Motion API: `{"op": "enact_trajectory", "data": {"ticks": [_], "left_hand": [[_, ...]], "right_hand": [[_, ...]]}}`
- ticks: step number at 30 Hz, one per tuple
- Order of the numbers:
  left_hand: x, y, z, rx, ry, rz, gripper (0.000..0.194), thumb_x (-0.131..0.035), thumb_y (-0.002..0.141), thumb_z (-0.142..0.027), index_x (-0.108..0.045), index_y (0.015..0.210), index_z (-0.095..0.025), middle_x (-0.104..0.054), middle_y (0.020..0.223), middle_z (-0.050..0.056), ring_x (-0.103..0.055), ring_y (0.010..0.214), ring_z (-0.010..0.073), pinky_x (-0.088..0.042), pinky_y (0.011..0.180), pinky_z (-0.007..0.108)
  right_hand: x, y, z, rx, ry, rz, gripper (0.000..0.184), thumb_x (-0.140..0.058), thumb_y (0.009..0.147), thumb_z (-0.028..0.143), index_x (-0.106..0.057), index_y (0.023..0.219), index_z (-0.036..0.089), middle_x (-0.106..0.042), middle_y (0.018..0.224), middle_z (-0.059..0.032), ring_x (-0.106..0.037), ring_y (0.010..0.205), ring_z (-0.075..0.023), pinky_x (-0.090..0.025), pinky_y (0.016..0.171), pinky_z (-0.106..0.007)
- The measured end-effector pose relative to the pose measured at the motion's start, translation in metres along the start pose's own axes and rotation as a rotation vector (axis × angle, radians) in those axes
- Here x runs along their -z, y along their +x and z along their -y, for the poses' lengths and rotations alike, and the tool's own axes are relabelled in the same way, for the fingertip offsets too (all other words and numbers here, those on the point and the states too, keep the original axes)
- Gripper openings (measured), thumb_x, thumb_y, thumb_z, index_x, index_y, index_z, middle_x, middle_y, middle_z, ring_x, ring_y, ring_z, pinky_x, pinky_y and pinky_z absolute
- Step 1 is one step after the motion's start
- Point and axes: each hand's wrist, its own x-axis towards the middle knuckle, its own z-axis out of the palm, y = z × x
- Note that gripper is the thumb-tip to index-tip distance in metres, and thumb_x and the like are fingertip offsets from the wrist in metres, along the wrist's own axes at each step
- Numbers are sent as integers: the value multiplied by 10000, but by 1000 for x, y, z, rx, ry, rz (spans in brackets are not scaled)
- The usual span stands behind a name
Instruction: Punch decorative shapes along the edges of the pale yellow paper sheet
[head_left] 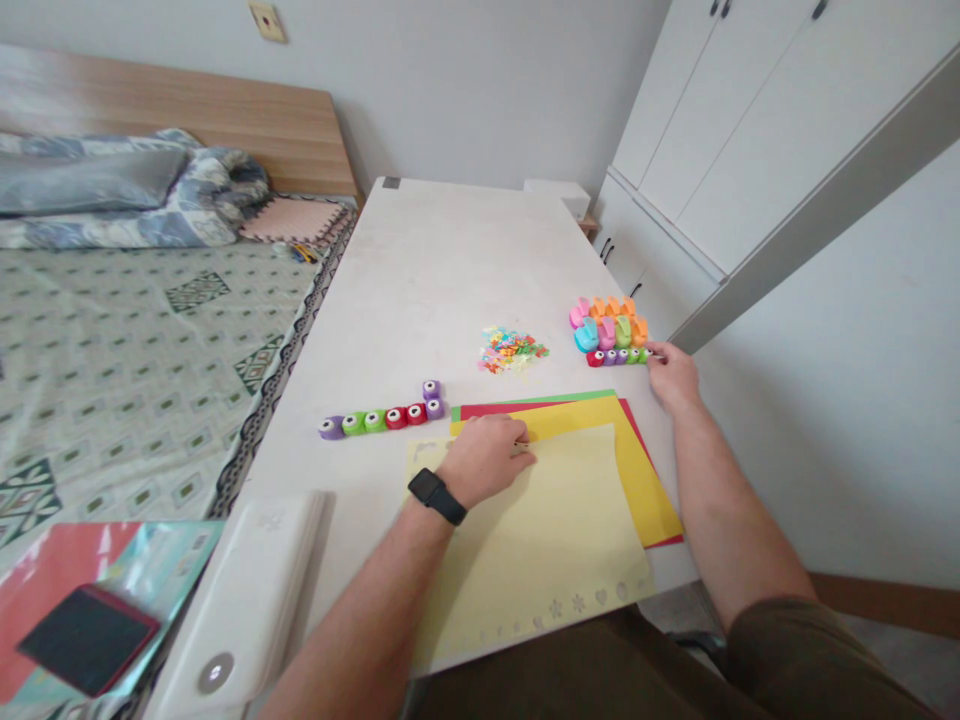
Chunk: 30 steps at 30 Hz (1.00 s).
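Note:
My left hand [486,460], with a dark watch on its wrist, rests at the upper edge of a pale yellow sheet of paper [555,530]. Its fingers are curled in; what lies between them and the thumb is hidden. Cut-out shapes, among them flowers and a heart, run along the sheet's near edge. Over at the right, my right hand [674,378] has its fingertips closed around the end craft punch [650,354] of a row of small punches [611,357]. Bigger pink, orange, blue and green punches [607,333] stand just behind that row.
Yellow paper [649,500], with red and green sheets, lies under the pale one. Paper bits [512,350] are heaped mid-table. Another row of small punches [375,420] stands left. A white device [247,590] and a dark flat object [88,638] lie at the near left.

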Motion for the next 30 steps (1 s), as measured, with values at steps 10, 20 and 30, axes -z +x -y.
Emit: {"op": "enact_trajectory", "data": {"ticks": [10,20,30], "left_hand": [[2,0,-1,2,18,7,197,-654,855,-374,-717,895,-192,-749,940,59,-679,850,214,-478,727,303],[-1,0,1,-12,27,2,210,-645,858,-381,-720,901,-189,-749,948,68,-680,863,220,-485,748,310],[1,-2,-2,31,36,3,216,-685,821,-392,-730,904,-197,-750,958,79,-684,875,230,-501,774,315]], "right_hand": [[0,0,5,-5,20,0,384,-579,809,260,-724,1159,198,-758,1118,-94,-684,908,-239,-502,888,-386],[1,-4,9,-20,67,-58,424,-559,771,219,-689,1174,181,-749,1125,-91,-669,891,-222,-500,889,-380],[15,-28,84,195,223,-141,307,-555,874,305,-661,1133,178,-705,1135,-124,-649,942,-242,-496,885,-407]]}}
